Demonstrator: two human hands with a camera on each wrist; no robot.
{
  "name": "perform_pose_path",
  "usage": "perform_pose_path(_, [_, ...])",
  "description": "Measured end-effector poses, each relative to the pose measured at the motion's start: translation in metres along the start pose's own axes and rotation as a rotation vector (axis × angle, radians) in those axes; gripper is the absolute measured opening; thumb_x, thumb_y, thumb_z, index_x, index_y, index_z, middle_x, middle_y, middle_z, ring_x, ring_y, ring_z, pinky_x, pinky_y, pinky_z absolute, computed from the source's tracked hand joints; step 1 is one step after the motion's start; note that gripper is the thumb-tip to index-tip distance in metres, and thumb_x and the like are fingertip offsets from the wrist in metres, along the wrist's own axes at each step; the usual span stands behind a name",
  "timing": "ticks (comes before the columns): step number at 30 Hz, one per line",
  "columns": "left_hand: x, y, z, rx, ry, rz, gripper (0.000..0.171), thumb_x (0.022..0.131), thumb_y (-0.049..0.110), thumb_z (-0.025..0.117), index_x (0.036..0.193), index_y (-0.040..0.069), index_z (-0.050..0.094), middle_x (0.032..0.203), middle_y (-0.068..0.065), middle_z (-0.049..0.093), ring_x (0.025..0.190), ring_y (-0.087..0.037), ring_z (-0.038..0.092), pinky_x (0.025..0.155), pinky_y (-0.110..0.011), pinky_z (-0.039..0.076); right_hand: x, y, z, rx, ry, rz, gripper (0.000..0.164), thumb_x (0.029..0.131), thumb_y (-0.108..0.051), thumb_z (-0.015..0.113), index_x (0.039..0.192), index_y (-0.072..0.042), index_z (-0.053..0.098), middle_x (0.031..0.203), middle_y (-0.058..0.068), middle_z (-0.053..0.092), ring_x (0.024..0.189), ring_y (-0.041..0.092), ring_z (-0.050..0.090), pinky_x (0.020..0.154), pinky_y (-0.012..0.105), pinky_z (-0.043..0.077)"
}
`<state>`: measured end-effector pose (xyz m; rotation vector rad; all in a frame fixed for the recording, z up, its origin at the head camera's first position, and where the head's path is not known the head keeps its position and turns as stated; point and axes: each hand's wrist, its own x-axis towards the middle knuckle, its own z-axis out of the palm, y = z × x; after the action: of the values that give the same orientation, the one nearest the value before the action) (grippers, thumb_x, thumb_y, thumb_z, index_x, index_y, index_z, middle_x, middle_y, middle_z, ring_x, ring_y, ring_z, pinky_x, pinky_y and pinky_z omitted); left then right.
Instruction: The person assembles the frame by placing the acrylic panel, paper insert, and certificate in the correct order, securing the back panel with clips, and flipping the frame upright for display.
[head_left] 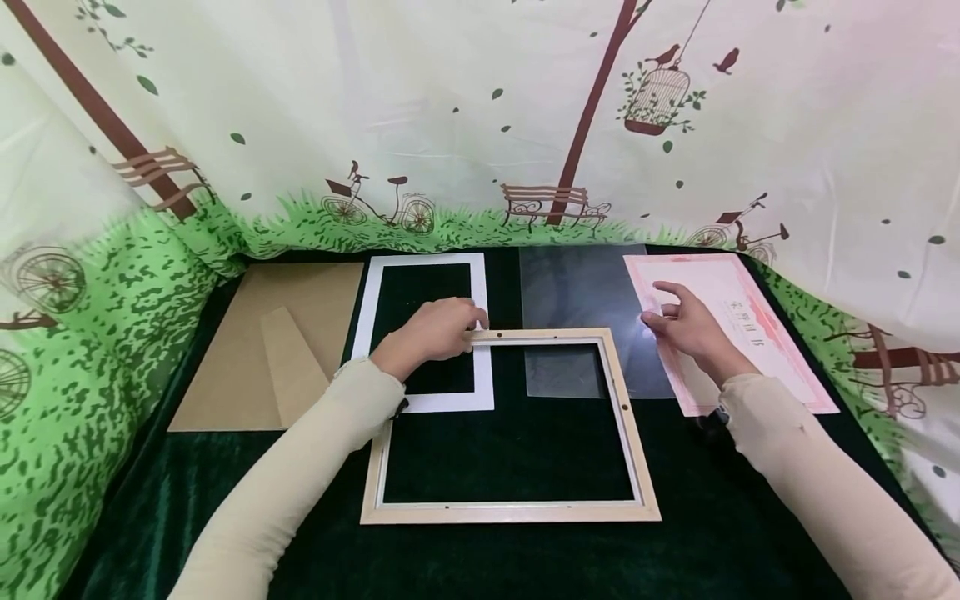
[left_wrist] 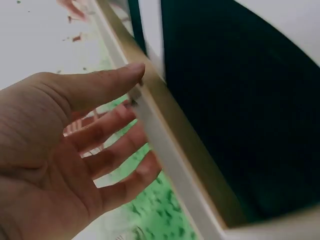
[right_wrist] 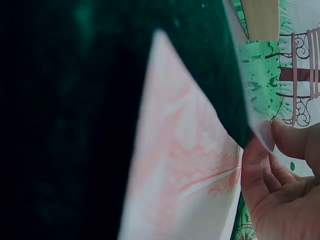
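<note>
My left hand touches the pale wooden frame, lying flat on dark cloth; my right hand pinches the clear sheet beside it.

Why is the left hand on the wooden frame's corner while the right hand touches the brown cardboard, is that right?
Not quite. The left hand is on the wooden frame, but the right hand touches the clear sheet beside the pink certificate, as the head view shows.
</note>
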<state>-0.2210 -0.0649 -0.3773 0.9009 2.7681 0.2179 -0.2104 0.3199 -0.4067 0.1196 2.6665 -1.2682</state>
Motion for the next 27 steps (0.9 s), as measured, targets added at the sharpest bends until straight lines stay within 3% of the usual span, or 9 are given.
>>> perform_pose_path(4, [-0.008, -0.008, 0.004, -0.022, 0.03, -0.004, 0.03, 0.088, 0.014, 0.077, 0.117, 0.018, 0.073, 0.112, -0.002, 0.068, 0.089, -0.017, 0.062, 0.076, -0.035, 0.054, 0.0, -0.001, -0.001, -0.001, 0.017, -0.016, 0.073, 0.101, -0.015, 0.059, 0.159, -0.009, 0.015, 0.115, 0.027, 0.064, 0.075, 0.005, 0.063, 0.064, 0.024, 0.053])
perform_pose_path(12, [-0.01, -0.006, 0.0, 0.048, 0.106, 0.025, 0.021, 0.086, 0.012, 0.077, 0.106, 0.017, 0.079, 0.107, -0.001, 0.075, 0.078, -0.014, 0.065, 0.062, -0.029, 0.053, -0.006, 0.0, -0.002, 0.027, 0.055, -0.013, 0.076, 0.099, -0.015, 0.062, 0.16, -0.012, 0.016, 0.083, 0.002, 0.066, 0.064, 0.006, 0.059, 0.056, 0.026, 0.05])
perform_pose_path(18, [-0.009, -0.004, -0.005, 0.096, 0.135, 0.029, 0.02, 0.087, 0.01, 0.073, 0.105, 0.017, 0.08, 0.107, -0.002, 0.076, 0.077, -0.014, 0.065, 0.057, -0.027, 0.052, -0.009, 0.004, -0.012, 0.043, 0.122, -0.008, 0.072, 0.099, -0.014, 0.062, 0.159, -0.012, 0.022, 0.082, -0.009, 0.069, 0.07, 0.003, 0.062, 0.06, 0.023, 0.053])
perform_pose_path(27, [-0.005, -0.003, -0.006, 0.091, 0.136, 0.011, 0.021, 0.089, 0.011, 0.072, 0.107, 0.018, 0.079, 0.11, -0.001, 0.075, 0.085, -0.017, 0.067, 0.063, -0.031, 0.055, -0.017, 0.017, -0.03, 0.065, 0.19, 0.03, 0.071, 0.1, -0.016, 0.06, 0.16, -0.02, 0.023, 0.08, -0.022, 0.066, 0.073, 0.001, 0.064, 0.064, 0.021, 0.056])
